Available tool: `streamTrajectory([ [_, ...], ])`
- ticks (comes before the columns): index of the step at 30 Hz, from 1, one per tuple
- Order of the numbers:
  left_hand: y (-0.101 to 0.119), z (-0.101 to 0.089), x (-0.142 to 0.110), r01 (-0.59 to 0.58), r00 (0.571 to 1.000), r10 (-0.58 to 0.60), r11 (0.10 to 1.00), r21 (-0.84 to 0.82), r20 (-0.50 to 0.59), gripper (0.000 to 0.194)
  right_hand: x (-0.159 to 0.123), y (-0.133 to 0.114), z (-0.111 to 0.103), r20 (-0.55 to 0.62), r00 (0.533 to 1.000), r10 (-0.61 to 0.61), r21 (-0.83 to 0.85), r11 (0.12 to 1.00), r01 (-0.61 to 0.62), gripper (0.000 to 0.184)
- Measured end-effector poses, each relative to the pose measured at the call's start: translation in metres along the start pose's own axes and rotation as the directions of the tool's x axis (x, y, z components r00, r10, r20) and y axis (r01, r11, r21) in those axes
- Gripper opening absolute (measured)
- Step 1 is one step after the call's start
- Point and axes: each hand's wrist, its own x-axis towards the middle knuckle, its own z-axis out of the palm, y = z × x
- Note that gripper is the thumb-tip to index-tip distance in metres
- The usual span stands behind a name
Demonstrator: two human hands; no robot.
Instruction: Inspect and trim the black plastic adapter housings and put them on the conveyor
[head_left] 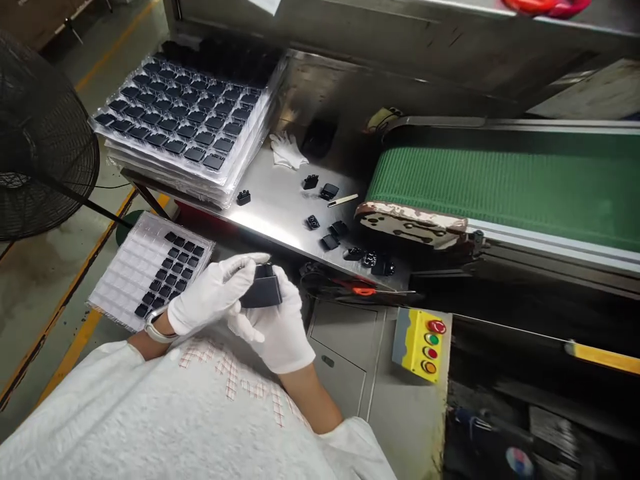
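Both my hands wear white gloves and meet over a small black plastic part [262, 290] held close to my chest. My left hand [213, 293] lies over it from the left with fingers curled onto its top. My right hand [280, 330] cups it from below. Left of my hands sits a clear blister tray [125, 267], partly filled with the same black parts. Several loose black parts [330, 230] lie scattered on the steel table [280, 207] ahead.
A stack of filled clear trays [187, 117] stands at the table's back left. A green conveyor belt [505, 180] runs off to the right. A yellow button box [420, 340], red-handled scissors [363, 290], a spare white glove [287, 150] and a black fan [37, 147] are near.
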Motion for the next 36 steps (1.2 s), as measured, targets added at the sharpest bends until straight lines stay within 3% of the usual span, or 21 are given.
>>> streamTrajectory([
  [5,0.006,0.005,-0.011,-0.017,1.000,0.016,0.998,-0.054,-0.010,0.063,-0.012,-0.001,0.008,0.085,0.996,0.012,0.086,0.996,-0.020,0.071],
  [15,0.012,0.012,-0.016,-0.097,0.991,0.102,0.993,0.061,-0.087,0.052,-0.018,0.001,0.009,0.223,0.974,0.021,0.243,0.967,-0.077,0.076],
  [24,0.014,0.018,-0.021,-0.118,0.988,0.127,0.987,0.106,-0.091,0.055,-0.025,0.003,0.007,0.213,0.976,0.040,0.202,0.976,-0.084,0.079],
  [32,0.014,0.023,-0.030,-0.011,0.998,0.009,0.999,-0.038,-0.056,0.059,-0.031,0.007,0.012,0.178,0.984,-0.002,0.175,0.984,-0.030,0.068],
  [36,0.015,0.024,-0.034,-0.037,0.996,0.032,0.998,-0.057,-0.080,0.053,-0.034,0.011,0.014,0.146,0.989,-0.026,0.168,0.986,0.001,0.061],
])
